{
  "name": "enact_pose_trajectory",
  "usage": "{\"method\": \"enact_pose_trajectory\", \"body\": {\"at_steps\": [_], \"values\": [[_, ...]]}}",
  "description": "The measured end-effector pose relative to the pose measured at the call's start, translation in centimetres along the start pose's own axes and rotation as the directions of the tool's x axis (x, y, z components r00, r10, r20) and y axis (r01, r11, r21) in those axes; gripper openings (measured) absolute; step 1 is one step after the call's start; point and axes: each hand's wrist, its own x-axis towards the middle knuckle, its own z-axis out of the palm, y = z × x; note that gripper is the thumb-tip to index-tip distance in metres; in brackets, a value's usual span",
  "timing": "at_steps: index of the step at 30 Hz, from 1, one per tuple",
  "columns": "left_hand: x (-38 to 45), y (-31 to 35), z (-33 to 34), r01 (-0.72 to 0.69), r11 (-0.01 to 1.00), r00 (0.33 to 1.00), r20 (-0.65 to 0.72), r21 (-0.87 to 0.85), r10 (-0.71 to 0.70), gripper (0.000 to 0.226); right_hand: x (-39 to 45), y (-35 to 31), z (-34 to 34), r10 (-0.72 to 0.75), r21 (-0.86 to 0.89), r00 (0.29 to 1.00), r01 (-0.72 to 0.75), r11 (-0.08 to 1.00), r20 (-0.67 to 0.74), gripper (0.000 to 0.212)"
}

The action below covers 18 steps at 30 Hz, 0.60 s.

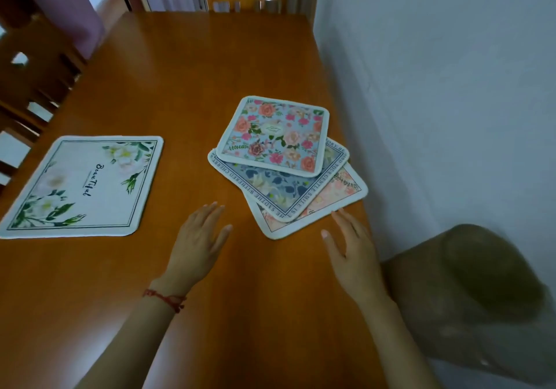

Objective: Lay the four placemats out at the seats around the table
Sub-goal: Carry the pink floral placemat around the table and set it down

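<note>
Table [186, 66]: white "Beautiful" placemat [81, 187] lies flat at the left seat; the other three sit fanned in a stack [285, 172] near the wall edge, rose-print mat [275, 134] on top. My left hand [197, 238] and right hand [350, 250] hover with fingers straight, gripping nothing — the right fingertips just beside the stack's lowest corner. Best approach, I judge — peel off the top mat only, pinching its edge while the other hand steadies the rest.

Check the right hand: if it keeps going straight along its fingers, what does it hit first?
Likely the pink placemat at the bottom of the stack; the right hand has a fingertip at its near edge already, though contact is unclear.
</note>
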Motion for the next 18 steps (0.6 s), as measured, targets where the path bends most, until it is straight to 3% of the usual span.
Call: {"method": "enact_pose_trajectory", "body": {"at_steps": [5, 11, 14, 18], "values": [[5.5, -0.8, 0.8, 0.202, 0.935, 0.975, -0.031, -0.291, -0.220, 0.046, 4.9, 0.5, 1.2, 0.108, 0.207, 0.994, -0.100, 0.973, -0.029, 0.043], [12.0, -2.6, 1.7, 0.280, 0.859, 0.942, -0.048, -0.428, -0.331, 0.041, 10.5, 2.0, 3.0, 0.283, 0.348, 0.959, -0.276, 0.896, 0.029, 0.035], [15.2, -3.4, 2.1, 0.314, 0.817, 0.922, -0.049, -0.484, -0.383, 0.041, 13.4, 2.8, 3.9, 0.383, 0.473, 0.922, -0.365, 0.802, 0.061, 0.031], [19.1, -4.0, 2.0, 0.343, 0.736, 0.886, -0.059, -0.583, -0.460, 0.040, 17.2, 3.0, 4.4, 0.460, 0.590, 0.888, -0.368, 0.719, -0.007, 0.015]]}}
